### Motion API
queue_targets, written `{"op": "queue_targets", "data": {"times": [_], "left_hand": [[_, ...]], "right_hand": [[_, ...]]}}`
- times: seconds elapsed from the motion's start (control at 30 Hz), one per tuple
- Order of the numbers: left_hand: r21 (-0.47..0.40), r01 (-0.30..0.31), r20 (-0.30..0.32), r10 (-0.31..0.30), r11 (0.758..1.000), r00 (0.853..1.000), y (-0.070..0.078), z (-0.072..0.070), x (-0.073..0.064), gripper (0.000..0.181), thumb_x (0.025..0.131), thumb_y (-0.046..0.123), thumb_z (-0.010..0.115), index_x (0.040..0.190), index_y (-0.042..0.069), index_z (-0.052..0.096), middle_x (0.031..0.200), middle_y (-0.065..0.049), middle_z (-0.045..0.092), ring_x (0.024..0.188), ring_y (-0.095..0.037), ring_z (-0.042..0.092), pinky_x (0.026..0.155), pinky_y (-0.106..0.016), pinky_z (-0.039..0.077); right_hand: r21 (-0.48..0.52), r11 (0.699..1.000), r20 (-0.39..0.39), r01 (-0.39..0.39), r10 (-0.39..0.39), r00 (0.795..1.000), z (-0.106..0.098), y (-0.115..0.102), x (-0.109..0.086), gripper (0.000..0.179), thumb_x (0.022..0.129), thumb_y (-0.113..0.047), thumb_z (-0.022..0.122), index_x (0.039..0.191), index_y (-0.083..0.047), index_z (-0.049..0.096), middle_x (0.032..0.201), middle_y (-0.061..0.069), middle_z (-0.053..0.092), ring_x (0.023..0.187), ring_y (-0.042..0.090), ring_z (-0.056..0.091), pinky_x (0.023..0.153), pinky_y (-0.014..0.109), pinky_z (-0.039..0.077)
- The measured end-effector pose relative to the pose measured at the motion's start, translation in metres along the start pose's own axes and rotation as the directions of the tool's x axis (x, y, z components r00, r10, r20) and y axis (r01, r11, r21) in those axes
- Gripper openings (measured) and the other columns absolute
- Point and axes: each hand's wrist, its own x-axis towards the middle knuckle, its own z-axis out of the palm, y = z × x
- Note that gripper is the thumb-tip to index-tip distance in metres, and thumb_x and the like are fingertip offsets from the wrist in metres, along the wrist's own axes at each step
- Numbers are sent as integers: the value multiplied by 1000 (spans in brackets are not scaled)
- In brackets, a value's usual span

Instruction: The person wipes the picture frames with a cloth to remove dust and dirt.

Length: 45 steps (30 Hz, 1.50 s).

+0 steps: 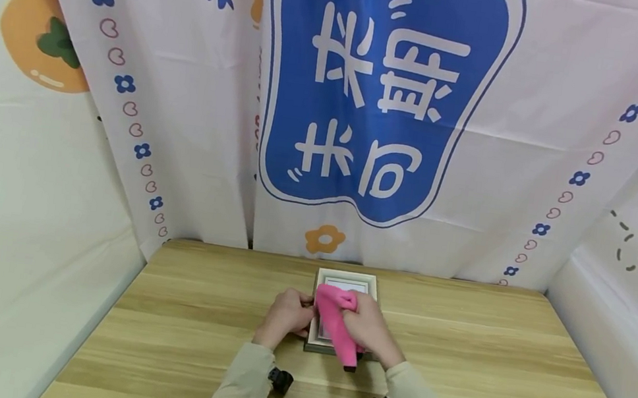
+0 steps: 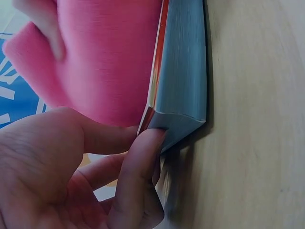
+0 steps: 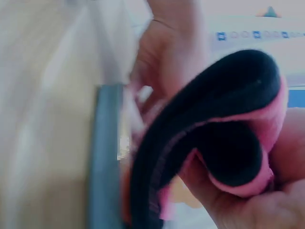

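A picture frame (image 1: 348, 276) with a pale border lies on the table, its thick grey side (image 2: 181, 71) facing the left wrist camera. My left hand (image 1: 289, 313) pinches the frame's left edge near a corner, thumb on one face and fingers against the side. Bunched in my right hand (image 1: 368, 326) is a pink cloth (image 1: 338, 326) with black trim (image 3: 155, 143). The cloth drapes across the frame's front and covers much of the picture. In the right wrist view it is folded over, with fingers curled round it.
The wood-grain table (image 1: 485, 352) stretches to both sides of the frame. Behind it hangs a white curtain (image 1: 212, 146) with a blue printed panel (image 1: 332, 94). White fabric walls (image 1: 15, 188) stand left and right. Black wrist cameras (image 1: 281, 381) sit on both sleeves.
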Motion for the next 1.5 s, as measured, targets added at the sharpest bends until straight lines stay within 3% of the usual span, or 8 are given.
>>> {"op": "queue_targets", "data": {"times": [0.23, 0.4, 0.6, 0.77, 1.03, 1.17, 1.27, 1.5], "left_hand": [[-37, 2, 7, -1, 999, 1000, 1, 1, 3, 39, 99, 12, 72, 137, 0, 71, 114, -24, 73, 51, -14, 68, 53, -30, 61], [-25, 8, 11, -7, 1000, 1000, 1, 1, 2, 39, 100, 13, 71, 137, -1, 70, 117, -24, 73, 53, -14, 69, 53, -29, 61], [-11, 12, 11, -12, 1000, 1000, 1, 1, 1, 39, 101, 14, 72, 137, 0, 71, 121, -24, 73, 54, -14, 69, 53, -29, 60], [-3, 24, 14, -24, 1000, 1000, 3, 1, 0, 39, 101, 15, 72, 138, 2, 70, 119, -23, 73, 54, -15, 69, 54, -29, 61], [2, 25, 14, -25, 1000, 1000, 3, 2, 0, 40, 101, 16, 72, 139, 1, 70, 123, -24, 72, 56, -15, 68, 53, -29, 60], [0, 20, 12, -20, 1000, 1000, 4, 2, -1, 40, 101, 16, 72, 138, 1, 70, 121, -24, 73, 55, -15, 69, 53, -29, 60], [4, 19, 14, -19, 1000, 1000, 5, 2, -2, 40, 101, 16, 72, 138, 1, 70, 115, -21, 73, 55, -14, 68, 53, -29, 60], [22, -11, 1, 11, 1000, 1000, 3, 1, -4, 39, 101, 15, 71, 137, 1, 71, 119, -22, 74, 53, -13, 68, 53, -28, 60]], "right_hand": [[25, 1000, -81, 9, -7, 997, -42, -17, 7, 34, 89, 11, 52, 75, -15, 34, 76, 5, 40, 67, 14, 47, 55, 22, 39], [-39, 998, -102, 58, -62, 993, -72, -20, 13, 26, 86, 12, 46, 78, -12, 38, 75, 4, 31, 62, 15, 38, 54, 23, 33], [-140, 977, -156, 159, -180, 971, -89, -13, 18, 36, 82, 15, 46, 110, 1, 64, 92, 17, 59, 79, 25, 56, 65, 32, 45], [-328, 926, -183, 189, -258, 948, -75, 1, 19, 55, 83, 16, 58, 135, 4, 67, 103, 23, 73, 81, 29, 65, 69, 38, 55], [-367, 912, -34, 184, -211, 977, -40, 20, 18, 55, 89, 15, 63, 144, 10, 59, 116, 25, 74, 82, 20, 64, 74, 35, 58], [-364, 918, 24, 158, -160, 987, -27, 29, 20, 19, 88, 16, 58, 103, 6, 66, 78, 7, 55, 69, 13, 47, 60, 24, 40], [-334, 935, 52, 118, -106, 993, -20, 30, 22, 29, 89, 15, 55, 79, -9, 43, 73, 0, 31, 65, 12, 40, 58, 24, 33], [-278, 961, 83, 2, 21, 996, -1, 33, 28, 23, 93, 5, 58, 84, -12, 46, 73, 1, 46, 62, 13, 53, 56, 28, 44]]}}
